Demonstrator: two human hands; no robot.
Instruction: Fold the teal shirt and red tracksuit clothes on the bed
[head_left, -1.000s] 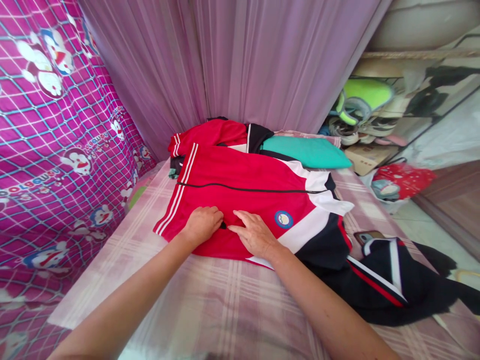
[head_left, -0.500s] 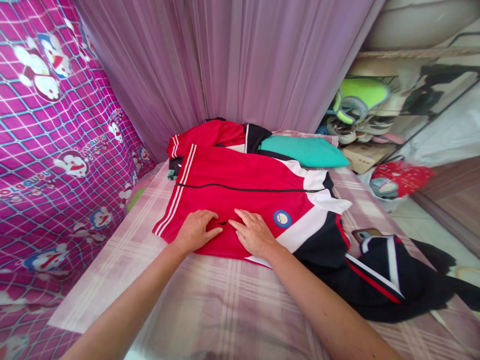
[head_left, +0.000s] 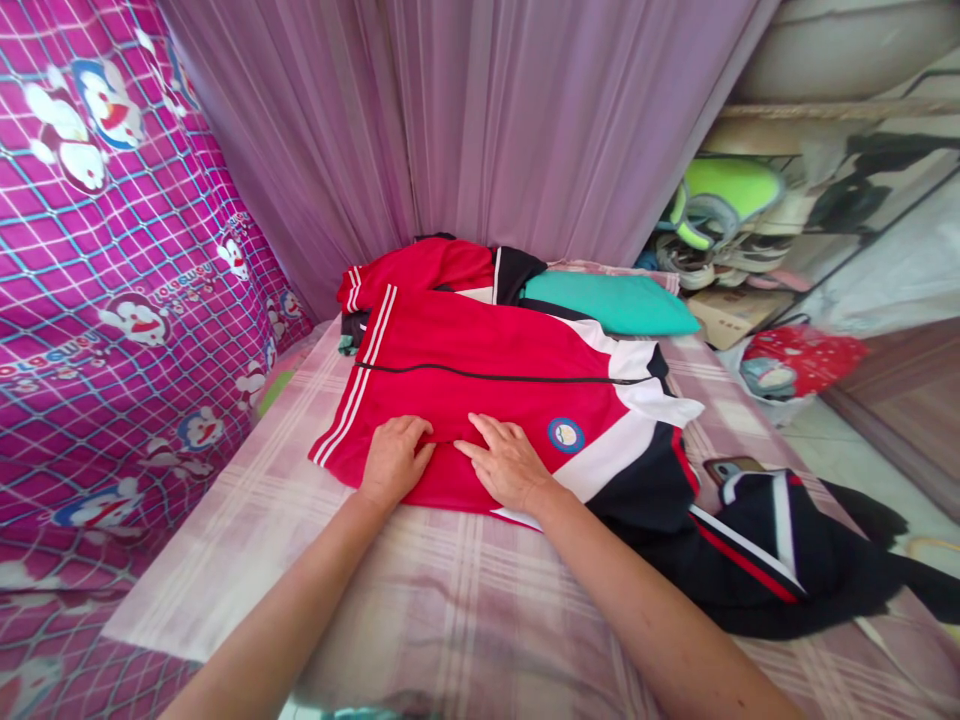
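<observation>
A red, white and black zip jacket (head_left: 480, 345) lies front up, its hem to the left and its white collar to the right. Its black zipper runs across the front, and a round blue badge (head_left: 565, 435) sits on the chest. My left hand (head_left: 396, 458) rests on the red cloth near the hem, thumb apart from the fingers. Beside it, my right hand (head_left: 507, 463) lies on the front with fingers spread. Between the two hands is a short pocket slit. One black sleeve (head_left: 750, 570) stretches to the right, partly folded.
Behind the jacket lie another red garment (head_left: 435, 265) and a teal folded cloth (head_left: 611, 302). A phone (head_left: 731, 467) is by the sleeve. All rest on a checked sheet (head_left: 442, 600). A purple curtain (head_left: 487, 130) hangs behind, a pink patterned cloth (head_left: 112, 400) at left, shoes (head_left: 686, 262) at right.
My left hand has shifted slightly right, towards my right hand. The dark gap of the pocket slit between them has narrowed. My right hand has hardly moved.
</observation>
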